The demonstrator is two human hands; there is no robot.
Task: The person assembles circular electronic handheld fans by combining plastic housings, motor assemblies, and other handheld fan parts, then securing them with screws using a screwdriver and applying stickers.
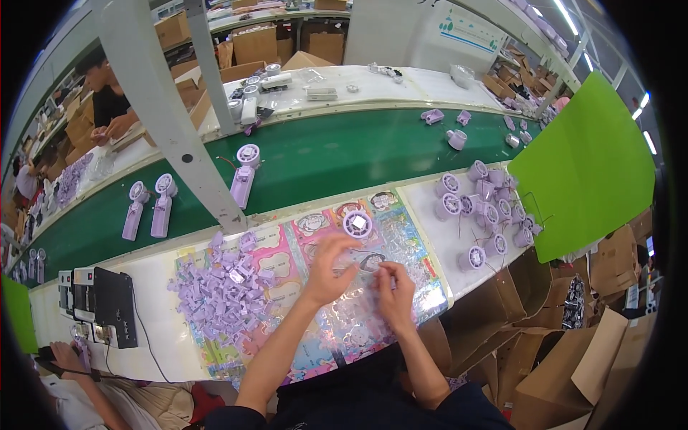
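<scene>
Head view: below the right end of my bench [154, 340], open cartons [469, 315] crowd together, flaps spread; dark pieces [573, 301] show in one, and I cannot make out the bottoms of the nearest. In the background, a brown box [254, 49] is filled to its rim with pale bits [252, 29].

The fan head [357, 224] sits on the bright printed mat [423, 247], close to the bench's far edge. My left hand [331, 271] is just on the near side of it, thumb and fingers apart. My right hand [395, 295] is curled, fingertips close together beside a thin dark wire [371, 261]; I cannot tell whether they pinch it.

A heap of lilac parts [222, 294] covers the mat's left side. More fan heads [487, 211] cluster by the bench's right end, next to a green panel [591, 172]. A black device [115, 308] stands toward the left end.

Along the far edge runs a green belt [337, 147] carrying lilac fans [245, 179], with a pale post [147, 93] rising in front. Beyond it, at upper left, a co-worker [107, 93] bends over small things; another's hand [68, 356] shows at lower left. Lamps [566, 16] line the ceiling.
</scene>
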